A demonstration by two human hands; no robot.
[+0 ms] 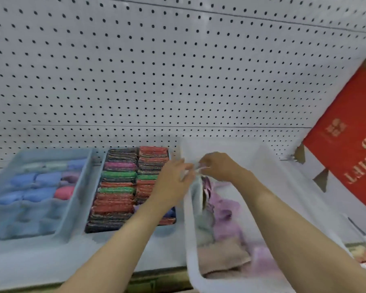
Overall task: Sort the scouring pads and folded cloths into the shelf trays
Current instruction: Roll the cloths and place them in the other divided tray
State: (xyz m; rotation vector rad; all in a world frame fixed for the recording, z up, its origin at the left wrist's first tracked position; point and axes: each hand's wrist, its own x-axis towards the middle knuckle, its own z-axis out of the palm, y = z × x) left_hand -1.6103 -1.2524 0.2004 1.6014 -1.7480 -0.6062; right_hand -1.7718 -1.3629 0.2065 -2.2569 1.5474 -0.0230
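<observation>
The left tray (80, 187), a blue-grey plastic bin, runs off the frame's left edge, and blur smears its contents. Soft rolled blue cloths (30, 187) fill it in rows too indistinct to count, with one pink cloth (65, 192) against the right wall. It sits on the shelf (51, 261), in front of a white pegboard (156, 70) dotted with dark holes.

Just beside it the middle tray (125, 235) holds the scouring pads (118, 193) packed on edge in two columns. They are flat and glittery, in red, green, pink and dark bands. The left forearm crosses the near right corner and hides some of them.

The left hand (173, 178) reaches over the wall between the middle and right trays. Its fingertips are lost in motion blur, so I cannot tell whether it grips anything. The right hand (218, 166) faces it, fingers curled and pinching a small pale piece (201, 168) too blurred to name.

Below both hands the right tray (190, 240), white and translucent, contains fluffy folded cloths: lilac ones (226, 216), a beige one (220, 259) and a pale green one (203, 227). The right forearm covers its right side.

That makes three trays. At the far right a red box (347, 134) with gold lettering leans in, cut off by the frame.
</observation>
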